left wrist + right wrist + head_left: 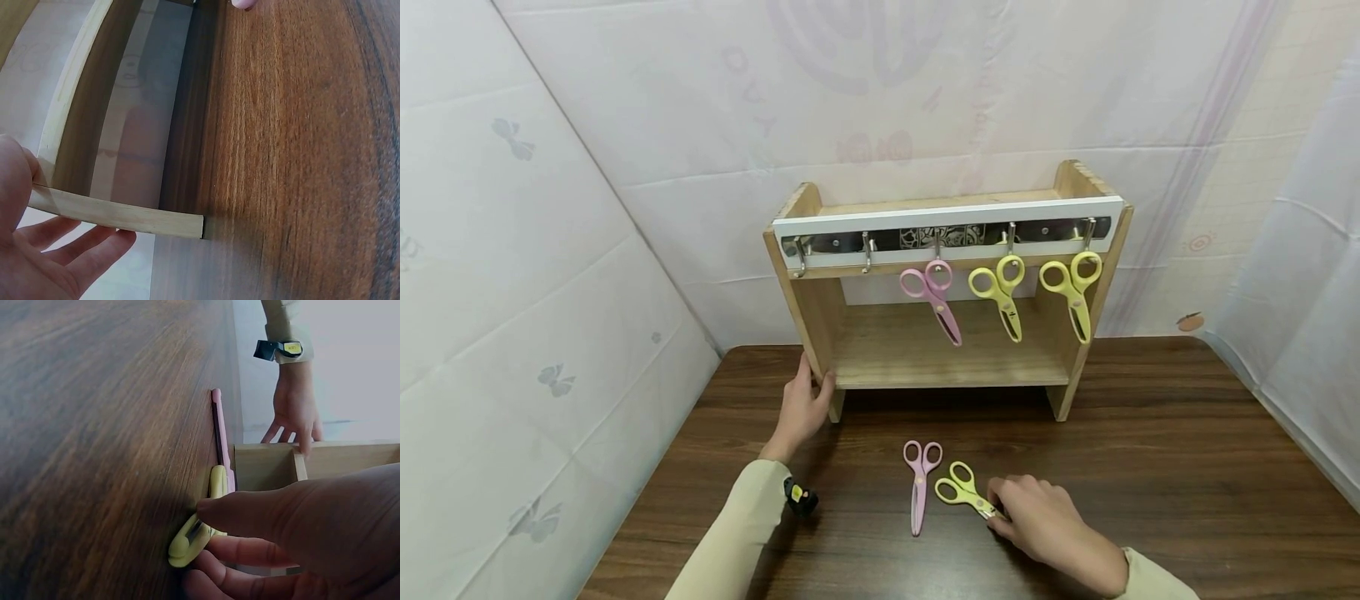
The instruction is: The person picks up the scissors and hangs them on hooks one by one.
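Note:
My left hand (801, 408) holds the left side panel of a small wooden shelf (955, 367), thumb at the front and fingers along the outer face. With thumb and fingers, my right hand (1037, 521) pinches the blade end of a pair of yellow scissors (964, 492) low at the tabletop. Pink scissors (919, 492) lie just left of them, handles toward the shelf. From the hooks of the rack hang pink scissors (934, 296) and two yellow pairs, one nearer the middle (1000, 292) and one at the right end (1075, 292).
A white board (880, 218) with a metal hook strip spans the shelf's upper front. Its two left hooks, the end hook (800, 258) and its neighbour (867, 254), hold nothing. The brown wooden table (1187, 467) meets pale cloth walls at the back and left.

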The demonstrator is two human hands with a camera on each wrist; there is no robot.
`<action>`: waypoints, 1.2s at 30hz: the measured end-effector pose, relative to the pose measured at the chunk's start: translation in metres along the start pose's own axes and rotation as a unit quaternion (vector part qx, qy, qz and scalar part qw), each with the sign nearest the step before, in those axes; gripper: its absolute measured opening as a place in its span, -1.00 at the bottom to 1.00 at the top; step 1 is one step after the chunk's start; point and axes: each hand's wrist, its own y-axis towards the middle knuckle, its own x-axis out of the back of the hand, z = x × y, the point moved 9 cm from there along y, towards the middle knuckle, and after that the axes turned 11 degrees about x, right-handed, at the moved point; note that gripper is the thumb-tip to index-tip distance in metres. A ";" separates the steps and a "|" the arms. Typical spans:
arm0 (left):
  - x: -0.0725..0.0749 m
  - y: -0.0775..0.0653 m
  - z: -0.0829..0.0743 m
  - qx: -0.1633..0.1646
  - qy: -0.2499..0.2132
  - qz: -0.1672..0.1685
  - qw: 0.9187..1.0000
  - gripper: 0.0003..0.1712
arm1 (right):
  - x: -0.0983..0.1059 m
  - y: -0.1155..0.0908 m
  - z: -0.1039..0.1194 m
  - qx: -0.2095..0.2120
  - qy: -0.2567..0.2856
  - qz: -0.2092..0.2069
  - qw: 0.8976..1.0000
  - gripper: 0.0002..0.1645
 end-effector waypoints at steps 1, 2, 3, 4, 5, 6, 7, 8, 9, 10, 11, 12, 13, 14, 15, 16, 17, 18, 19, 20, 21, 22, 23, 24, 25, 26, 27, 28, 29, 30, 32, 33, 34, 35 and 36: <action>0.000 0.000 0.000 0.000 -0.001 0.000 1.000 -0.35 | 0.000 0.000 0.000 0.001 0.000 -0.002 1.000 -0.66; 0.000 0.000 0.000 0.000 -0.001 0.001 1.000 -0.35 | 0.001 0.000 -0.001 0.001 0.000 -0.002 1.000 -0.66; 0.000 0.000 -0.001 0.000 -0.001 0.001 1.000 -0.35 | 0.001 0.000 -0.001 0.002 -0.001 -0.004 1.000 -0.66; 0.000 0.000 -0.001 -0.001 0.000 0.000 1.000 -0.36 | 0.002 0.000 -0.001 0.002 -0.003 -0.006 1.000 -0.66; 0.000 0.000 -0.001 -0.001 0.002 0.000 1.000 -0.36 | 0.002 0.000 -0.001 0.004 -0.005 -0.009 1.000 -0.66; 0.000 0.000 -0.001 0.000 0.004 -0.001 1.000 -0.36 | 0.003 0.000 -0.002 0.005 -0.008 -0.011 1.000 -0.65; 0.001 0.000 -0.001 0.000 0.006 -0.001 1.000 -0.36 | 0.004 0.001 -0.002 0.006 -0.011 -0.014 1.000 -0.65; 0.001 0.000 0.000 0.000 0.008 -0.002 1.000 -0.36 | 0.004 0.001 -0.003 0.006 -0.013 -0.015 1.000 -0.64; 0.001 -0.001 0.000 0.001 0.010 -0.002 1.000 -0.36 | 0.005 0.002 -0.004 0.008 -0.015 -0.017 1.000 -0.64; 0.001 -0.001 0.000 0.001 0.011 -0.003 1.000 -0.36 | 0.006 0.002 -0.005 0.009 -0.016 -0.017 1.000 -0.64; 0.001 -0.001 0.000 0.002 0.013 -0.003 1.000 -0.36 | 0.006 0.003 -0.006 0.010 -0.018 -0.018 1.000 -0.63; 0.001 -0.001 0.001 0.003 0.013 -0.003 1.000 -0.36 | 0.007 0.003 -0.006 0.009 -0.020 -0.019 1.000 -0.62; 0.000 -0.001 0.001 0.003 0.013 -0.003 1.000 -0.35 | 0.007 0.004 -0.007 0.008 -0.024 -0.019 1.000 -0.61; 0.000 -0.001 0.001 0.004 0.013 -0.003 1.000 -0.35 | 0.008 0.005 -0.008 0.009 -0.026 -0.021 0.999 -0.60; 0.000 -0.001 0.001 0.005 0.013 -0.003 1.000 -0.35 | 0.009 0.005 -0.009 0.008 -0.028 -0.021 0.999 -0.60; 0.000 -0.001 0.001 0.005 0.013 -0.003 1.000 -0.34 | 0.009 0.006 -0.010 0.007 -0.029 -0.020 0.999 -0.59; 0.000 -0.001 0.002 0.006 0.014 -0.003 1.000 -0.34 | 0.010 0.006 -0.011 0.007 -0.030 -0.022 0.999 -0.60; 0.000 -0.001 0.002 0.007 0.015 -0.003 1.000 -0.34 | 0.010 0.006 -0.012 0.006 -0.031 -0.022 0.999 -0.61; -0.001 -0.001 0.002 0.008 0.016 -0.003 1.000 -0.34 | 0.010 0.006 -0.013 0.006 -0.029 -0.025 0.999 -0.62; -0.001 -0.001 0.002 0.007 0.017 -0.003 1.000 -0.34 | 0.011 0.006 -0.013 0.007 -0.028 -0.027 0.999 -0.63; -0.001 -0.001 0.002 0.007 0.017 -0.003 1.000 -0.34 | 0.011 0.006 -0.014 0.008 -0.030 -0.028 0.999 -0.65; -0.001 -0.001 0.002 0.007 0.017 -0.004 1.000 -0.34 | 0.011 0.006 -0.014 0.010 -0.032 -0.032 0.999 -0.66; -0.001 -0.001 0.002 0.006 0.017 -0.004 1.000 -0.34 | 0.012 0.006 -0.015 0.012 -0.037 -0.037 0.999 -0.68; 0.000 0.000 0.002 0.005 0.017 -0.005 1.000 -0.34 | 0.012 0.006 -0.015 0.014 -0.041 -0.042 0.998 -0.68; 0.000 0.000 0.001 0.005 0.016 -0.005 1.000 -0.34 | 0.013 0.005 -0.015 0.016 -0.045 -0.047 0.998 -0.69; 0.000 0.000 0.001 0.004 0.015 -0.006 1.000 -0.34 | 0.014 0.005 -0.015 0.017 -0.051 -0.051 0.997 -0.69; 0.000 0.000 0.001 0.004 0.014 -0.005 1.000 -0.34 | 0.014 0.005 -0.015 0.020 -0.054 -0.057 0.997 -0.69; 0.001 0.000 0.000 0.004 0.013 -0.005 1.000 -0.34 | 0.015 0.005 -0.015 0.023 -0.056 -0.061 0.996 -0.70; 0.001 0.000 0.000 0.004 0.012 -0.004 1.000 -0.35 | 0.015 0.004 -0.015 0.025 -0.057 -0.064 0.996 -0.70; 0.001 0.000 0.000 0.005 0.011 -0.004 1.000 -0.35 | 0.016 0.004 -0.015 0.027 -0.057 -0.067 0.996 -0.70; 0.001 0.000 0.000 0.006 0.010 -0.004 1.000 -0.36 | 0.016 0.003 -0.015 0.030 -0.056 -0.070 0.995 -0.69; 0.001 0.000 0.000 0.006 0.011 -0.004 1.000 -0.37 | 0.016 0.003 -0.015 0.031 -0.056 -0.071 0.995 -0.69; 0.001 0.000 0.000 0.006 0.012 -0.005 1.000 -0.37 | 0.016 0.003 -0.015 0.032 -0.055 -0.072 0.995 -0.69; 0.001 0.000 0.000 0.007 0.012 -0.005 1.000 -0.37 | 0.016 0.002 -0.015 0.032 -0.054 -0.071 0.995 -0.69; 0.001 0.000 0.000 0.007 0.013 -0.006 1.000 -0.37 | 0.016 0.002 -0.016 0.032 -0.053 -0.071 0.996 -0.69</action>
